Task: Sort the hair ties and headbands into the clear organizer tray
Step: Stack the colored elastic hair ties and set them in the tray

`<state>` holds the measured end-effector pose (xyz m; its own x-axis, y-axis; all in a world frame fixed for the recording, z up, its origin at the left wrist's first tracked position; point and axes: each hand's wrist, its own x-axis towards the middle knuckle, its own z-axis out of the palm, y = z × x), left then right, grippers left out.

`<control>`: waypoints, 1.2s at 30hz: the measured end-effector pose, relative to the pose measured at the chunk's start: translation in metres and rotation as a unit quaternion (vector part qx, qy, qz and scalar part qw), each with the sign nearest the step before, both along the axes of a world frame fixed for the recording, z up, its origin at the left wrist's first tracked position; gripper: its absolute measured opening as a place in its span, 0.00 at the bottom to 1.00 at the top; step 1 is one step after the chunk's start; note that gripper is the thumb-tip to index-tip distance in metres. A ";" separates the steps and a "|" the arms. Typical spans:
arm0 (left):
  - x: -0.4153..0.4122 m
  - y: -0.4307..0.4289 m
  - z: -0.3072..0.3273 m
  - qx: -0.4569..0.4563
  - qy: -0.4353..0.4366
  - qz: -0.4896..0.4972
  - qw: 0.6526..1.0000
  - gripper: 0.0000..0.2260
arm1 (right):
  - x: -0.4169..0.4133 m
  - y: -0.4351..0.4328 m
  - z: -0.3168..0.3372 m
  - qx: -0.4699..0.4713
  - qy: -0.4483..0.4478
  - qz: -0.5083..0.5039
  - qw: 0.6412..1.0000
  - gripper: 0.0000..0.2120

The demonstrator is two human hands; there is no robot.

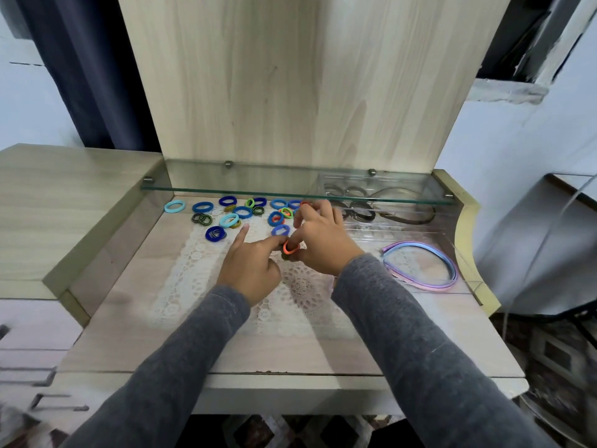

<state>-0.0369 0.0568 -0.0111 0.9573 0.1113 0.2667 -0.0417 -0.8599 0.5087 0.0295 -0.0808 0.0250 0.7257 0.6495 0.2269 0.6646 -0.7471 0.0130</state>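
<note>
The pale wood dressing table [129, 334] is cut off at the lower edge, and its glass shelf [226, 189] overlaps and blurs the back of the clear organizer tray [365, 232] at the right, where dark headbands [403, 218] lie half veiled while pastel headbands [429, 253] sit in plain sight in its front part. On the lace doily [193, 270] the left hand [250, 273] and right hand [323, 244] meet, both pinching an orange hair tie [290, 247] with fingers curled, though which finger passes through the loop is hard to make out. The right hand covers some of the blue, green and striped loose hair ties [242, 212] scattered beneath the shelf, left of the tray.
</note>
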 end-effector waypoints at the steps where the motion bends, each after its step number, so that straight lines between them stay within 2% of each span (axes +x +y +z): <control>1: 0.003 -0.007 0.001 -0.003 -0.003 -0.011 1.000 0.28 | 0.001 -0.008 0.004 -0.002 0.000 -0.007 1.000 0.14; 8: 0.021 -0.045 0.007 -0.070 0.018 -0.075 0.995 0.25 | 0.004 -0.053 0.022 -0.017 0.000 -0.043 0.999 0.10; 13: 0.028 -0.074 0.008 -0.077 0.054 -0.124 0.988 0.28 | 0.008 -0.083 0.020 -0.033 0.002 -0.076 0.997 0.10; 23: 0.040 -0.101 -0.005 -0.057 0.071 -0.157 0.983 0.23 | 0.010 -0.116 0.008 -0.057 0.020 -0.106 0.993 0.11; 26: 0.038 -0.104 -0.002 -0.019 0.052 -0.179 0.982 0.21 | 0.010 -0.120 0.003 -0.056 0.049 -0.105 0.992 0.10; 28: 0.040 -0.101 -0.005 0.014 0.033 -0.201 0.979 0.25 | 0.012 -0.122 0.001 -0.053 0.074 -0.106 0.990 0.10; 32: 0.045 -0.094 -0.023 0.071 -0.019 -0.215 0.974 0.24 | 0.018 -0.123 -0.002 -0.047 0.116 -0.117 0.985 0.11; 36: 0.047 -0.090 -0.039 0.113 -0.061 -0.225 0.966 0.29 | 0.022 -0.122 -0.001 -0.063 0.157 -0.123 0.978 0.10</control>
<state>0.0097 -0.0333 -0.0501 0.8548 -0.3831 0.3501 -0.4853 -0.8290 0.2779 0.0512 -0.2025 0.0243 0.8847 0.4545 -0.1041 0.4505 -0.8907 -0.0602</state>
